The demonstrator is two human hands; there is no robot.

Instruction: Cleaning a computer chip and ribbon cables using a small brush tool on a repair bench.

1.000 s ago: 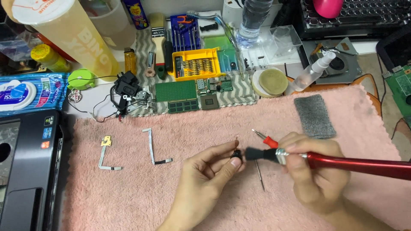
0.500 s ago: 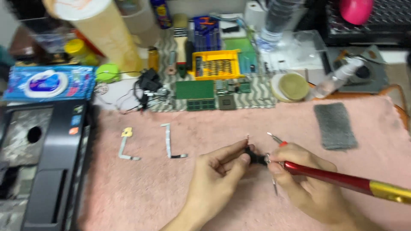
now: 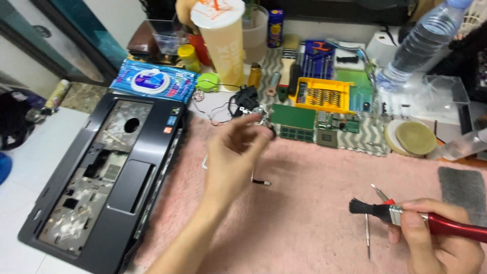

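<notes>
Nearest the camera, a red-handled brush (image 3: 406,217) with black bristles is gripped firmly in the right hand (image 3: 436,243), bristles pointing left, held low over the pink towel (image 3: 304,213). A red-tipped tool and a thin metal pick (image 3: 367,236) lie on the towel just beside and under the brush head.

Further out, the left hand (image 3: 231,162) is raised above the towel, fingers pinched narrowly on a small dark part (image 3: 271,133); its exact kind cannot be told. A small white-and-black cable piece (image 3: 260,181) lies on the towel just below this hand.

To the left, an opened black laptop palmrest shell (image 3: 101,177) rests on the worktop, partly overlapping the towel edge.

Judgement: the small part would be handled best with a light, steady pinch and kept over the towel, so that a slip is caught by the pile. The brush should be kept well clear of the loose tools.

At the far side, green circuit boards (image 3: 297,124), a yellow screwdriver-bit case (image 3: 324,95), a round tin (image 3: 413,138), a clear water bottle (image 3: 416,45) and a tall lidded cup (image 3: 223,38) are ranged.
</notes>
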